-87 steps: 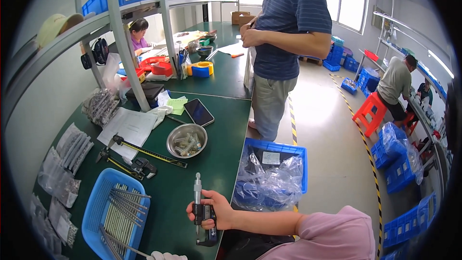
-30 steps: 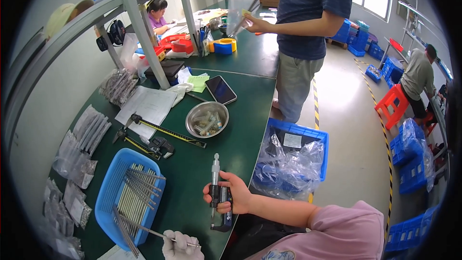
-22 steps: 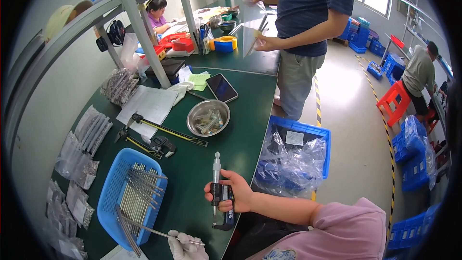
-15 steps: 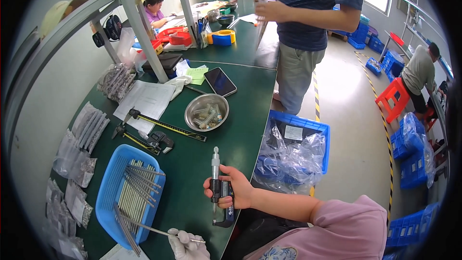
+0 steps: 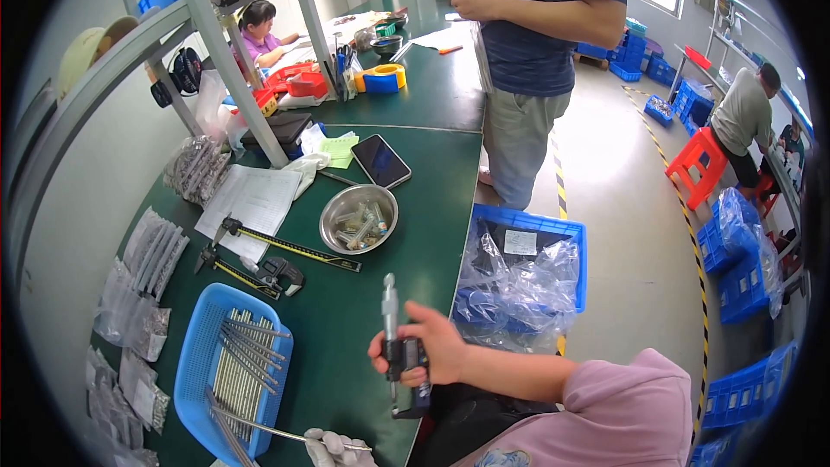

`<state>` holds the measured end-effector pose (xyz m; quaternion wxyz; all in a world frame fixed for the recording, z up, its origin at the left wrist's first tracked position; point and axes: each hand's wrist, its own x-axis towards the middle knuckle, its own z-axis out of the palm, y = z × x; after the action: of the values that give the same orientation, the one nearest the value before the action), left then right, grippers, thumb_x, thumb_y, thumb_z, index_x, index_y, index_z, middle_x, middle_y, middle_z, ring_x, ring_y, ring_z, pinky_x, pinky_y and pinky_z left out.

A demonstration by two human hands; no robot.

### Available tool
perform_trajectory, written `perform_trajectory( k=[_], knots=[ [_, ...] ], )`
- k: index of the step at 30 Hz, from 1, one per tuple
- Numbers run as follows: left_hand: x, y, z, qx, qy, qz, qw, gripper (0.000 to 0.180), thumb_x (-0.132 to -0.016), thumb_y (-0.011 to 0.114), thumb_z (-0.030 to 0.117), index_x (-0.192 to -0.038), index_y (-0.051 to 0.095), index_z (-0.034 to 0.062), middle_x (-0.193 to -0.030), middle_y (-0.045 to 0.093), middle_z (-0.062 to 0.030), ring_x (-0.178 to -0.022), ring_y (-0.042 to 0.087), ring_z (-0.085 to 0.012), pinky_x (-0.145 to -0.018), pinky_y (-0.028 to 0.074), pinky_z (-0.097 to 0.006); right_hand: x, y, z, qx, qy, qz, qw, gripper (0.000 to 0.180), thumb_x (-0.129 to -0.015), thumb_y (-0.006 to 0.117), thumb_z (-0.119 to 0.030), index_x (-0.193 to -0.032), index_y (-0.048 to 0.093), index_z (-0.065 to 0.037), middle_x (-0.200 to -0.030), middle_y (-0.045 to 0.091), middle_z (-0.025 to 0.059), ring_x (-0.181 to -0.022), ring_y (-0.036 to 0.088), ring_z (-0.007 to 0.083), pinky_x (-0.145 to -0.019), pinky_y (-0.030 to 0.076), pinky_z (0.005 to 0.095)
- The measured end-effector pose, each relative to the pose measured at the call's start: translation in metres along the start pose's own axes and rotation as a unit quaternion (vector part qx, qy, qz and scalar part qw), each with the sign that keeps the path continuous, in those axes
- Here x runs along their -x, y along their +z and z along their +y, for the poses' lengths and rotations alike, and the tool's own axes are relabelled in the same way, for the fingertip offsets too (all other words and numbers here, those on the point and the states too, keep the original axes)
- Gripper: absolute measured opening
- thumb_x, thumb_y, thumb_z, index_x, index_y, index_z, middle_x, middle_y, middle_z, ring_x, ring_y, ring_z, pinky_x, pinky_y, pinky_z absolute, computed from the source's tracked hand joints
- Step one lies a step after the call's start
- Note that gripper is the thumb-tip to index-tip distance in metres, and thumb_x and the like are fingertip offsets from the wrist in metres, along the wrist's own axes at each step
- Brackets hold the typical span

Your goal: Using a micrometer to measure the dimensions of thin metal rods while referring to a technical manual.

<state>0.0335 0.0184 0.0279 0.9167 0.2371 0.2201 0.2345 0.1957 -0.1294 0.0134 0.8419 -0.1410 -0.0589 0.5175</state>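
Note:
A digital micrometer (image 5: 393, 346) stands nearly upright in my bare right hand (image 5: 443, 348), its silver thimble pointing away from me. The fingers wrap its dark frame, while the thumb is raised beside the thimble. In a white glove, my left hand (image 5: 333, 450) pinches a thin metal rod (image 5: 281, 434) near its right end, at the lower edge of the picture. The rod's other end reaches over the blue plastic basket (image 5: 192, 355), where many similar rods (image 5: 238, 376) lie. Rod and micrometer are apart.
Beyond the basket lie a caliper (image 5: 294, 244), a second micrometer (image 5: 281, 274) and a steel bowl (image 5: 360, 246) of small clear tubes. A phone (image 5: 380, 161) lies farther back. Bagged parts (image 5: 143, 329) line the left wall. Right of the table edge sits a blue crate (image 5: 581, 268); a person (image 5: 536, 60) stands beyond.
The view has shifted slightly. My right thumb has lifted away from the micrometer's thimble. My left hand still grips the rod. The standing person's hands have come together.

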Motion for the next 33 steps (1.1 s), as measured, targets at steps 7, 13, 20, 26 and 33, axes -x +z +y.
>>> perform_trajectory(
  k=[7, 13, 20, 26, 33],
  knots=[
    [0.007, 0.003, 0.007, 0.006, -0.012, 0.023, 1.000, 0.020, -0.091, 0.040, 0.021, -0.093, 0.051, 0.0053, -0.064, 0.046, -0.0031, -0.048, 0.038, -0.0116, -0.045, 0.036, -0.023, 0.005, 0.018, -0.146, -0.032, -0.307, 0.066, 0.949, 0.038, -0.081, 0.035, -0.031, -0.104, 0.047, -0.004, -0.094, 0.054, 0.0138, -0.053, 0.045, 0.0145, -0.045, 0.039, 0.0261],
    [0.006, -0.003, 0.000, -0.016, -0.052, 0.049, 0.997, 0.022, -0.090, 0.040, 0.026, -0.095, 0.051, 0.0079, -0.065, 0.046, -0.0029, -0.049, 0.038, -0.0123, -0.049, 0.038, -0.026, 0.011, -0.058, -0.286, 0.046, -0.354, 0.174, 0.918, 0.035, -0.089, 0.029, -0.035, -0.101, 0.041, -0.005, -0.093, 0.055, 0.0151, -0.050, 0.043, 0.0097, -0.042, 0.039, 0.0222],
    [0.002, -0.020, 0.014, -0.018, -0.117, 0.012, 0.993, 0.026, -0.090, 0.038, 0.033, -0.100, 0.053, 0.0130, -0.077, 0.050, -0.0035, -0.056, 0.039, -0.0133, -0.052, 0.036, -0.027, -0.020, -0.079, -0.295, 0.071, -0.349, 0.265, 0.896, 0.027, -0.086, 0.038, -0.031, -0.091, 0.050, -0.008, -0.085, 0.058, 0.0159, -0.043, 0.042, 0.0086, -0.034, 0.035, 0.0188],
    [-0.013, -0.027, 0.017, 0.030, -0.160, -0.021, 0.987, 0.026, -0.089, 0.041, 0.030, -0.101, 0.052, 0.0099, -0.081, 0.050, -0.0049, -0.062, 0.043, -0.0152, -0.057, 0.038, -0.029, -0.002, -0.061, -0.158, -0.019, -0.204, 0.029, 0.978, 0.037, -0.082, 0.039, -0.026, -0.114, 0.046, -0.010, -0.097, 0.055, 0.0093, -0.046, 0.041, 0.0116, -0.041, 0.034, 0.0238],
    [-0.021, -0.009, 0.023, 0.039, -0.204, -0.024, 0.978, 0.020, -0.085, 0.049, 0.027, -0.094, 0.053, 0.0089, -0.077, 0.048, -0.0044, -0.064, 0.042, -0.0156, -0.061, 0.037, -0.029, -0.007, -0.053, -0.097, -0.085, -0.225, -0.008, 0.971, 0.035, -0.079, 0.038, -0.023, -0.110, 0.047, -0.010, -0.098, 0.052, 0.0097, -0.046, 0.038, 0.0133, -0.044, 0.034, 0.0259]
  ],
)
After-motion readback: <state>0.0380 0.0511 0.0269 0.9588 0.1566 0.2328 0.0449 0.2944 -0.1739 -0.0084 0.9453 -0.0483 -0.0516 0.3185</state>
